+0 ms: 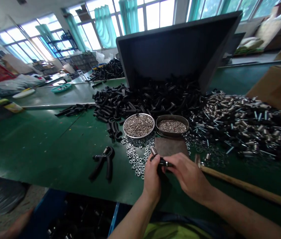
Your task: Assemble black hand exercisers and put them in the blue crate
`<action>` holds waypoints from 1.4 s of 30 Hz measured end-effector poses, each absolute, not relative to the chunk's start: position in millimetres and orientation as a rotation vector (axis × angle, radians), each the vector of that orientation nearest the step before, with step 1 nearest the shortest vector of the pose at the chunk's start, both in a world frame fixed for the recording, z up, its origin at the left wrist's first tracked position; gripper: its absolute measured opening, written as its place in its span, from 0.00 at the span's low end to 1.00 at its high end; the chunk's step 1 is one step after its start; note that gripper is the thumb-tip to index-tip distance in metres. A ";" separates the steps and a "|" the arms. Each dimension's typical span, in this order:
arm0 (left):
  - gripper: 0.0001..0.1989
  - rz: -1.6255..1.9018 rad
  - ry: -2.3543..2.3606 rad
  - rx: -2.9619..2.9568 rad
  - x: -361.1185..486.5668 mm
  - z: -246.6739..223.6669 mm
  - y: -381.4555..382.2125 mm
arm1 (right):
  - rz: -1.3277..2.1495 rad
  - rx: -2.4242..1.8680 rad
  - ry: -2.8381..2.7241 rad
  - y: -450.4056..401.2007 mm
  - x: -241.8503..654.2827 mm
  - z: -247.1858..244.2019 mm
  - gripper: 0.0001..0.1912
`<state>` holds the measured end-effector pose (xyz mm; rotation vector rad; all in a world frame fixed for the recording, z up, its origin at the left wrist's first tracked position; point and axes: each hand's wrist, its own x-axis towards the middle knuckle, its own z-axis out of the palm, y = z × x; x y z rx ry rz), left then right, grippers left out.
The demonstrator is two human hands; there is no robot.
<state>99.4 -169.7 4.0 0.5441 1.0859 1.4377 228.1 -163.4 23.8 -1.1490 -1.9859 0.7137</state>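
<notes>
Shown: my left hand [152, 179] and right hand [187, 172] close together, both clamped on a small black plastic handle [164, 162]; its metal sleeve [153, 151] juts forward past my left fingers, so the long axis slants from my right hand toward the far left; my left hand is nearer the sleeve; just beyond lies a brown leather pad [171, 146]; to its left, loose steel nuts [136, 162] and a round steel bowl [138, 137] of pins; to the right, a wooden hammer [249, 187]; farther left, an assembled black hand grip [104, 162].

Black grip [161, 162]; green workbench [55, 149]
</notes>
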 end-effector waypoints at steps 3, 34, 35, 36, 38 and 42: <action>0.08 1.386 0.967 0.632 99.1 4.0 -168.3 | 0.924 -1.288 -1.973 -162.1 228.0 23.0 0.19; 0.26 0.646 1.706 2.081 87.7 -22.9 -143.2 | 0.249 -1.368 -2.290 -7.2 176.1 10.8 0.08; 0.26 0.633 1.701 2.119 88.9 -24.0 -143.1 | 0.239 -1.373 -2.300 2.1 167.0 6.9 0.07; 0.25 0.626 1.700 2.140 89.9 -25.0 -143.1 | 0.245 -1.375 -2.308 9.8 159.2 2.3 0.07; 0.26 0.621 1.707 2.155 90.5 -26.4 -143.2 | 0.243 -1.378 -2.326 20.9 148.8 -6.3 0.06; 0.28 0.617 1.701 2.173 89.2 -27.7 -143.1 | 0.258 -1.361 -2.324 29.1 144.4 -9.8 0.07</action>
